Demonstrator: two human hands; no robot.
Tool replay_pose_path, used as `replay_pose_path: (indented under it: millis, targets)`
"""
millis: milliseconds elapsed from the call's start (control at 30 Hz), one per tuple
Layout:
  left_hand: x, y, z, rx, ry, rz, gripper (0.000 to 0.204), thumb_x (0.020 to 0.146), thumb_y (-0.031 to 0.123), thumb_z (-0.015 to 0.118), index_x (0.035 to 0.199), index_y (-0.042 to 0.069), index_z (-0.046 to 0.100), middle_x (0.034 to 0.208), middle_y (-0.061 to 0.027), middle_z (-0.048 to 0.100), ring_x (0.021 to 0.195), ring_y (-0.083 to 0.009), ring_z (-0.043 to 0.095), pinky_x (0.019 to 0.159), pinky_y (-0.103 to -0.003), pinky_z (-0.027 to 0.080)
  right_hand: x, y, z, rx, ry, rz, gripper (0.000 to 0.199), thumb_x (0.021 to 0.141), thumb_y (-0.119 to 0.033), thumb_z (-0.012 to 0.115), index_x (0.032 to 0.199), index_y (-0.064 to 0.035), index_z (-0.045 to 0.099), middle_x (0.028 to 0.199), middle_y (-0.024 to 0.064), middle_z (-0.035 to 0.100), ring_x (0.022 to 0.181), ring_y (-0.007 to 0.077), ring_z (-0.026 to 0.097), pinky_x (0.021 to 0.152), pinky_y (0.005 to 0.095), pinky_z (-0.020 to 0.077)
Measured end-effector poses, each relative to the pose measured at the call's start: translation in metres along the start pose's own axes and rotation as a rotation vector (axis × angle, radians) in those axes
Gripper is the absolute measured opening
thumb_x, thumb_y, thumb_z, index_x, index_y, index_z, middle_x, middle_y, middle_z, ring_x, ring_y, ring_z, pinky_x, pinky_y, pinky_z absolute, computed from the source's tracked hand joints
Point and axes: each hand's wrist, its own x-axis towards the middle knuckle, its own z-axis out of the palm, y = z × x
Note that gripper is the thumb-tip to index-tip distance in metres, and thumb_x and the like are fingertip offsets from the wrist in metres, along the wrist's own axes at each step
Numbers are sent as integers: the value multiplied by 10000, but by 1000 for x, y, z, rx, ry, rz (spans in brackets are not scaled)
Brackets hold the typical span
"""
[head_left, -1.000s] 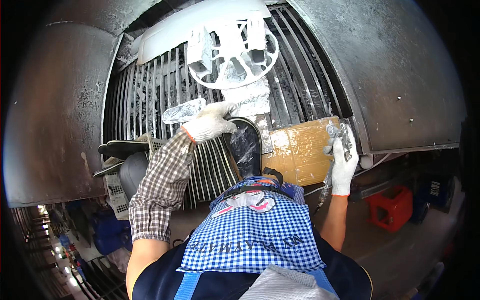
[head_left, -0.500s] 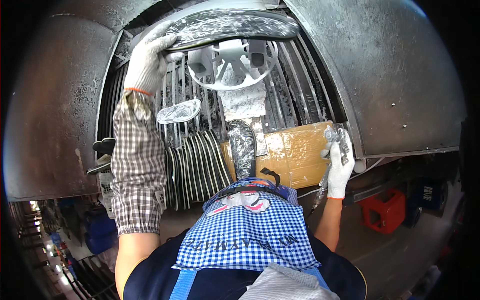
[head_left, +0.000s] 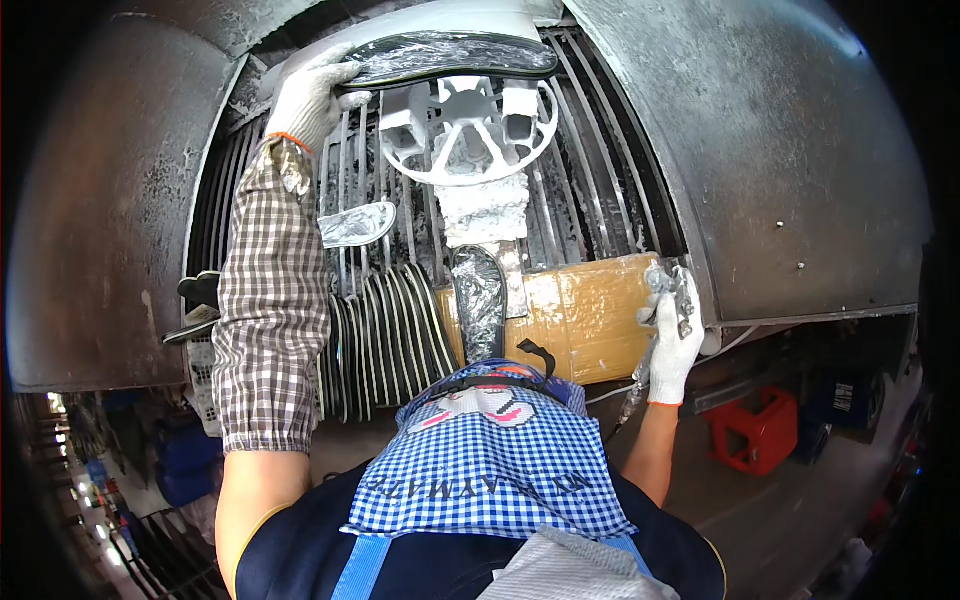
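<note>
My left hand, in a white knit glove, is closed on one end of a shoe sole. This sole is dark with a pale edge and a shiny, white-streaked face, and it is held crosswise over a white-coated round spoked stand. At the right, my gloved right hand is closed around a spray gun crusted with grey-white residue; a hose runs down from it. Between the hands, another shiny dark sole lies lengthwise near my apron. Several soles stand in a row below my left forearm.
Slatted metal grating lies under the stand, with metal walls on both sides. A brown taped cardboard piece spans the front edge. A pale film-covered piece rests on the slats. A red stool stands on the floor at right.
The sole in my left hand has shifted left and tilted, so its face looks narrower. My right hand keeps the spray gun in nearly the same place.
</note>
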Motion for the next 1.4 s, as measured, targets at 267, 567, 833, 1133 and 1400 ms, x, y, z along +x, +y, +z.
replay_pose_path:
  millis: [267, 567, 833, 1133, 1400]
  targets:
    - [3, -11, -7, 77, 0, 30, 402, 936, 13, 703, 1315, -80, 608, 1084, -132, 713, 811, -145, 714, 582, -219, 588, 0, -3, -4, -70, -39, 31, 535, 1041, -155, 620, 1521, 21, 462, 1038, 68, 689, 771, 102, 613, 732, 262, 518]
    - [9, -8, -6, 314, 85, 118, 395, 937, 55, 717, 1309, -63, 656, 1052, -146, 750, 727, -108, 693, 526, -186, 531, 2, -7, -1, -49, -54, 56, 554, 1050, -159, 610, 1544, 17, 432, 999, 50, 679, 763, 101, 616, 719, 257, 520]
    - [-2, -6, -1, 351, 119, 93, 414, 926, 59, 739, 1315, -56, 658, 1015, -137, 748, 659, -96, 670, 538, -186, 532, 10, 10, -7, -107, -51, -43, 535, 1036, -134, 617, 1521, 31, 464, 1026, 39, 673, 782, 95, 605, 750, 254, 518]
    - [-18, 1, 26, 985, 211, 687, 456, 887, 332, 779, 1227, 33, 724, 1201, -144, 727, 1100, -267, 697, 990, -361, 540, 9, -5, 5, 21, -55, 27, 494, 1035, -91, 594, 1507, 7, 489, 1068, 45, 669, 795, 84, 598, 729, 246, 518]
    - [-19, -9, 103, 1252, -158, 989, 508, 817, 527, 794, 1056, 80, 756, 991, -136, 685, 947, -314, 675, 814, -435, 542, 7, -13, 9, -54, -73, -48, 513, 1029, -108, 623, 1503, 30, 485, 1191, 88, 677, 940, 125, 636, 854, 285, 533]
